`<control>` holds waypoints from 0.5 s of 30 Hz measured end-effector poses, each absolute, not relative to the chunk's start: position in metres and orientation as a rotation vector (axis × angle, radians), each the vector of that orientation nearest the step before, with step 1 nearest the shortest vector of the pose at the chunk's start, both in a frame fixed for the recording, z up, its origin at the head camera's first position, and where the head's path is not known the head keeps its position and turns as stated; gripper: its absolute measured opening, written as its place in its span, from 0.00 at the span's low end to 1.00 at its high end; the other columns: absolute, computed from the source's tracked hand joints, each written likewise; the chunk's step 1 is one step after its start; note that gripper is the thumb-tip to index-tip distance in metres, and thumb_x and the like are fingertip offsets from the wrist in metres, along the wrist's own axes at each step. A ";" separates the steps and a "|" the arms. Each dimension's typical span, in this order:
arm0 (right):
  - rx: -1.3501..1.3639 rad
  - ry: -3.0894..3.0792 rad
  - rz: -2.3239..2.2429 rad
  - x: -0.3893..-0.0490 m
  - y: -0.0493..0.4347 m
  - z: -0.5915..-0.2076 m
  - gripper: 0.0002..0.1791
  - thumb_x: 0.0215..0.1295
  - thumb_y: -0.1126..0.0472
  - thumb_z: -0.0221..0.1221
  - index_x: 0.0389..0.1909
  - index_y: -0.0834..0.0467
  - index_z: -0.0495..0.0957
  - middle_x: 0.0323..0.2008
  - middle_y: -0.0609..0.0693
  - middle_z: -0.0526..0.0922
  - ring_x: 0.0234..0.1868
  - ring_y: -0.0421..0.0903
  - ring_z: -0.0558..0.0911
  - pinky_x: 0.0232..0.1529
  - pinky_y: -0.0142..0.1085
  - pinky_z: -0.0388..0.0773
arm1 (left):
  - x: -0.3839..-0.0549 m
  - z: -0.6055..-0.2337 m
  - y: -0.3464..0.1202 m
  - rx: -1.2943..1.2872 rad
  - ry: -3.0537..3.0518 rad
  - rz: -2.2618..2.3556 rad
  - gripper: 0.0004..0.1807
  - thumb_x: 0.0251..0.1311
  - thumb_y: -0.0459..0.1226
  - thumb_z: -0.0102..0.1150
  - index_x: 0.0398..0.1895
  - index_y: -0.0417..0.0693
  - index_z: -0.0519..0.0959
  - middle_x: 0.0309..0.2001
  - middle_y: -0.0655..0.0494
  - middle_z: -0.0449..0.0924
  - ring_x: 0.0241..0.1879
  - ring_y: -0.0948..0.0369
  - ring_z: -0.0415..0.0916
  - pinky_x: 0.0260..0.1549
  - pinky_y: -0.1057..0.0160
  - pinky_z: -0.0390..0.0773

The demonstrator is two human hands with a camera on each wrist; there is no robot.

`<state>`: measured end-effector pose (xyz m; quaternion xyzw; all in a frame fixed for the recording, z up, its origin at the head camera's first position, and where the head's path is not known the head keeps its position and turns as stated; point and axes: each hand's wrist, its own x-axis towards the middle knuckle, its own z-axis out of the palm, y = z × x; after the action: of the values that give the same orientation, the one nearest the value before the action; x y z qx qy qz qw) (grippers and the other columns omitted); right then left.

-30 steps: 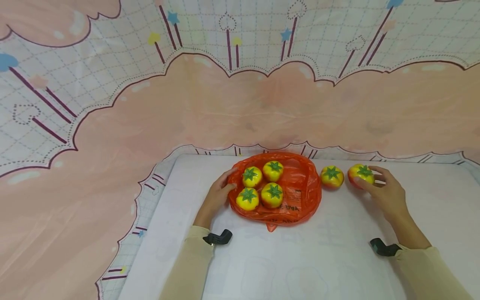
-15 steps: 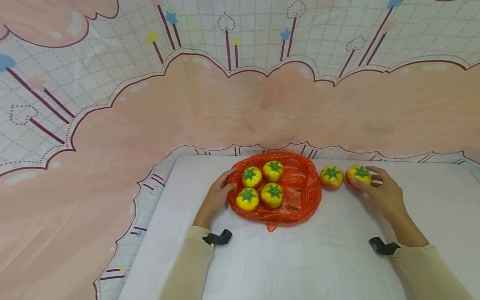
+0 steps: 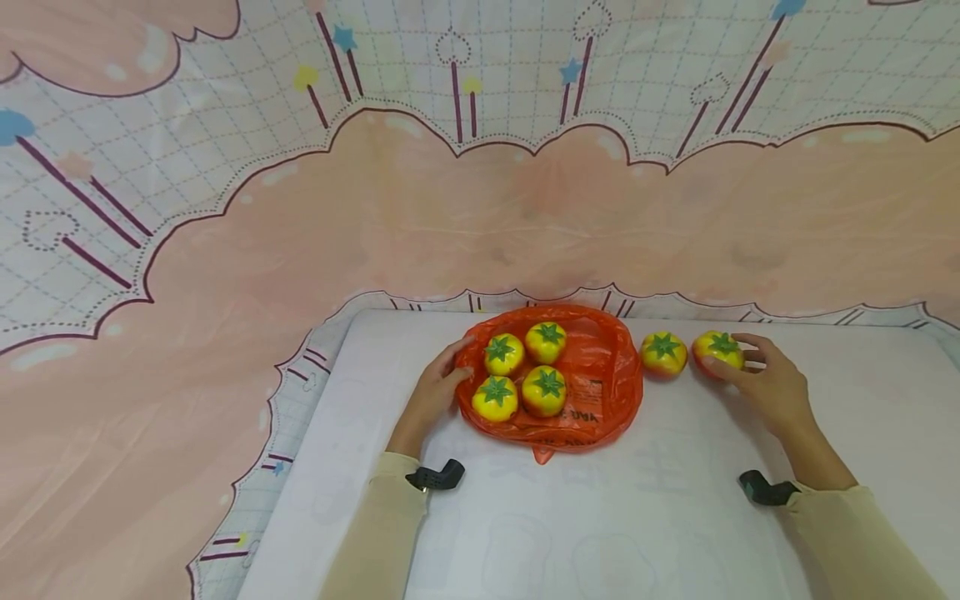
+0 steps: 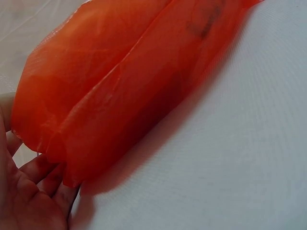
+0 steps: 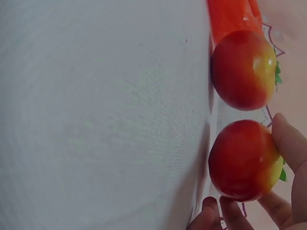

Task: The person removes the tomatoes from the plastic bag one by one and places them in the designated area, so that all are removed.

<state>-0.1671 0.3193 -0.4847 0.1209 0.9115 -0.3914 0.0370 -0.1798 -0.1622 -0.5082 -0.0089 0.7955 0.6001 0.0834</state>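
A red plastic bag (image 3: 585, 350), its mouth spread open, lies on the white table. Several red-and-yellow tomatoes with green star-shaped tops, one of them the tomato (image 3: 495, 398) nearest the front, sit in the bag's left half. My left hand (image 3: 437, 385) holds the bag's left rim; in the left wrist view its fingers (image 4: 39, 168) reach behind the red plastic (image 4: 124, 96). Right of the bag stands a loose tomato (image 3: 663, 355). Beside it my right hand (image 3: 776, 392) grips another tomato (image 5: 242, 160), thumb on its top side and fingers around the far side.
The white tabletop (image 3: 600, 517) ends at a back edge just behind the bag and tomatoes. A peach-and-white patterned cloth (image 3: 525, 217) rises behind the table and runs down its left side. Each wrist bears a black camera mount (image 3: 438, 475).
My right hand has shifted slightly left with its tomato, narrowing the gap to the loose one; in the last half second it stays almost still. My left hand and the bag have not moved.
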 end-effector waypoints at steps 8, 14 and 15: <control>0.350 2.822 -1.179 -0.168 0.318 -0.487 0.52 0.65 0.29 0.57 0.78 0.59 0.57 0.69 0.75 0.65 0.65 0.73 0.68 0.56 0.63 0.80 | -0.181 -0.511 -0.163 -0.039 2.371 1.785 0.26 0.71 0.42 0.53 0.68 0.81 0.71 0.76 0.67 0.63 0.78 0.56 0.57 0.75 0.46 0.63; 0.315 2.878 -1.169 -0.169 0.317 -0.491 0.49 0.65 0.31 0.60 0.76 0.59 0.61 0.66 0.74 0.70 0.63 0.71 0.72 0.54 0.62 0.79 | -0.182 -0.512 -0.163 -0.037 2.371 1.783 0.26 0.71 0.42 0.54 0.67 0.83 0.71 0.76 0.68 0.63 0.78 0.57 0.58 0.74 0.46 0.64; 0.315 2.879 -1.172 -0.169 0.317 -0.491 0.49 0.65 0.31 0.60 0.75 0.60 0.61 0.66 0.74 0.70 0.63 0.71 0.72 0.56 0.64 0.77 | -0.181 -0.511 -0.163 -0.035 2.371 1.785 0.26 0.71 0.42 0.54 0.67 0.83 0.71 0.76 0.68 0.63 0.78 0.57 0.58 0.74 0.46 0.64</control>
<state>-0.1689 0.3169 -0.4913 0.1007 0.9215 -0.3750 0.0087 -0.1814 -0.1629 -0.5113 -0.0117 0.7958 0.5992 0.0867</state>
